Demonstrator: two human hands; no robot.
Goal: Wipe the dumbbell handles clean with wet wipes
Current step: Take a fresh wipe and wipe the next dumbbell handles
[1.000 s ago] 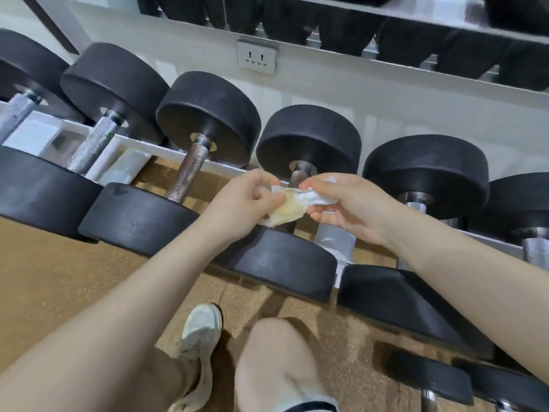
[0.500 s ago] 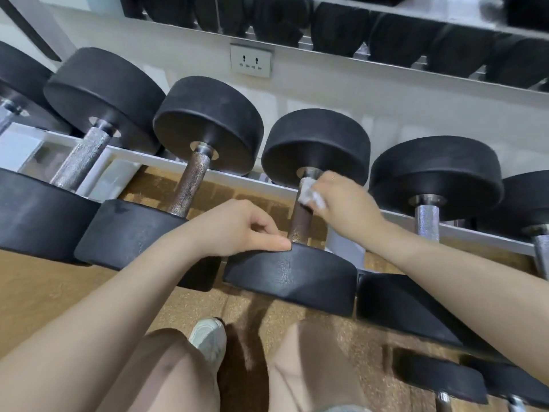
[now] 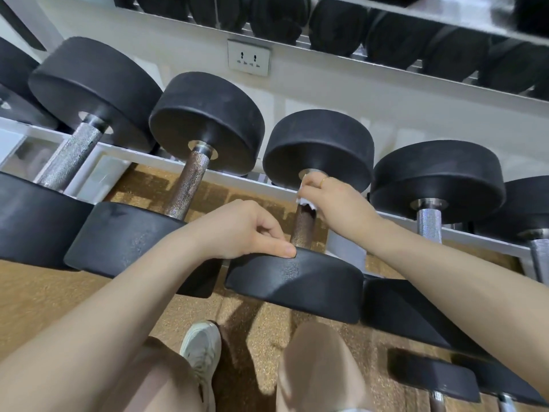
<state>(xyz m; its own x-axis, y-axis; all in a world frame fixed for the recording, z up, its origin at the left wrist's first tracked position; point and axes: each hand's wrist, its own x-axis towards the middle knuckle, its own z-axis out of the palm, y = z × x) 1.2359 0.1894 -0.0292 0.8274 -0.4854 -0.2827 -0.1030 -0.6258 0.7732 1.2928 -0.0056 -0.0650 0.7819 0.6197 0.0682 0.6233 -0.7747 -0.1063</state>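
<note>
My right hand (image 3: 335, 200) clamps the wet wipe (image 3: 306, 201) around the top of the rusty handle (image 3: 303, 230), mid-rack by the back rail. My left hand (image 3: 237, 230) steadies the near weight head (image 3: 297, 286), thumb pressing. I should twist while sliding down its full length.

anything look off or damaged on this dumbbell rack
Nothing is spilled or askew. Two handles stand out: the one the right hand grips with the wet wipe and its left neighbour look brownish, perhaps rusty or grimy, while the other handles shine silver.

Head view, looking down, close to rack (image 3: 237, 176)
</note>
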